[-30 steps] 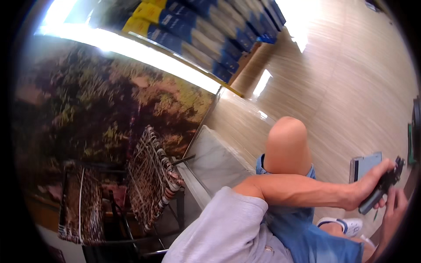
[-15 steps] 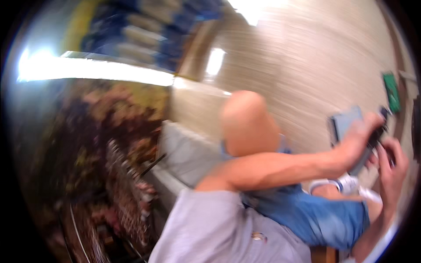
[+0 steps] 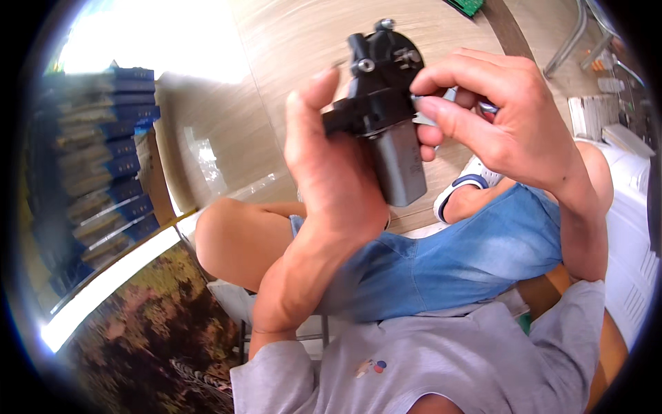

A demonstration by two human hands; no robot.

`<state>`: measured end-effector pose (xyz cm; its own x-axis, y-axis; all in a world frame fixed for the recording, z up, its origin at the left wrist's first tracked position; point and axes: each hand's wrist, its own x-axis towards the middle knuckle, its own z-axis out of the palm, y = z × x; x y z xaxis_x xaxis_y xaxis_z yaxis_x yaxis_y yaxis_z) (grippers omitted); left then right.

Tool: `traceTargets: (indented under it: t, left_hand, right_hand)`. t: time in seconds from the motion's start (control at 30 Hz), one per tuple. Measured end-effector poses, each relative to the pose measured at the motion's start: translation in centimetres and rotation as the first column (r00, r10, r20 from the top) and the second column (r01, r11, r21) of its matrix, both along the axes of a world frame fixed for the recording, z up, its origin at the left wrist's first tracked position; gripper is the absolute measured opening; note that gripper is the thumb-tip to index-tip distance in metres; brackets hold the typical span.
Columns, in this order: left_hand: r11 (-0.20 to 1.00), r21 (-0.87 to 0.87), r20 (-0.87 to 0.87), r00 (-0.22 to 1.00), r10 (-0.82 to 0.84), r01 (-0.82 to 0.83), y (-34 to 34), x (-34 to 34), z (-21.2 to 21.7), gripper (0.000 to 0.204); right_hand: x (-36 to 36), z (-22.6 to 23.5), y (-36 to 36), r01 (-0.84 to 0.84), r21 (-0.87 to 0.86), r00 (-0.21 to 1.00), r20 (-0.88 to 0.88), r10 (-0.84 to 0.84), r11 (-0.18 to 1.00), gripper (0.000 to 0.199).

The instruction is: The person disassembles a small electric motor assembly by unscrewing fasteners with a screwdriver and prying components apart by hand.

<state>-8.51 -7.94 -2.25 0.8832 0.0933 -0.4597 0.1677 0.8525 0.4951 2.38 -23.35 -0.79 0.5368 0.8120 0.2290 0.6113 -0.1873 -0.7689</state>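
Black-and-grey motor unit (image 3: 388, 109) sits between both hands (image 3: 336, 178), gripped by the left.

On your left you had a stack of blue packs (image 3: 125, 148), with a bright strip (image 3: 114, 285) running between it and a dark leafy picture (image 3: 148, 324). Ahead of you spread a glossy floor (image 3: 289, 34); a green board (image 3: 469, 7) lay near a brown band (image 3: 507, 27). Metal tubes (image 3: 578, 40) stood front right, and slotted white plastic (image 3: 631, 238) sat close by your right.
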Motion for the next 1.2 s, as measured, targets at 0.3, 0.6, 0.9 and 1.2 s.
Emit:
traceTargets:
  t: [0.3, 0.6, 0.9, 1.2]
  left_hand:
    - [0.999, 0.006, -0.058, 0.998, 0.036, -0.036, -0.3, 0.1, 0.5, 0.068]
    - [0.998, 0.04, -0.118, 0.992, 0.047, -0.043, -0.6, 0.4, 0.6, 0.075]
    - [0.998, 0.046, -0.103, 0.994, 0.047, -0.043, -0.1, 0.3, 0.6, 0.077]
    - [1.0, 0.016, -0.007, 1.0, 0.023, -0.022, 0.2, 0.0, 0.5, 0.066]
  right_hand:
    - [0.1, -0.8, 0.6, 0.034, -0.095, 0.999, -0.039, -0.038, 0.995, 0.018]
    - [-0.4, 0.3, 1.1, 0.064, 0.027, 0.966, -0.254, -0.056, 0.998, 0.01]
    - [-0.6, 2.0, 1.1, 0.006, 0.152, 1.0, -0.024, -0.002, 0.988, 0.003]
    - [-1.2, 1.5, 1.6, 0.115, 0.092, 0.93, -0.361, -0.075, 0.989, 0.011]
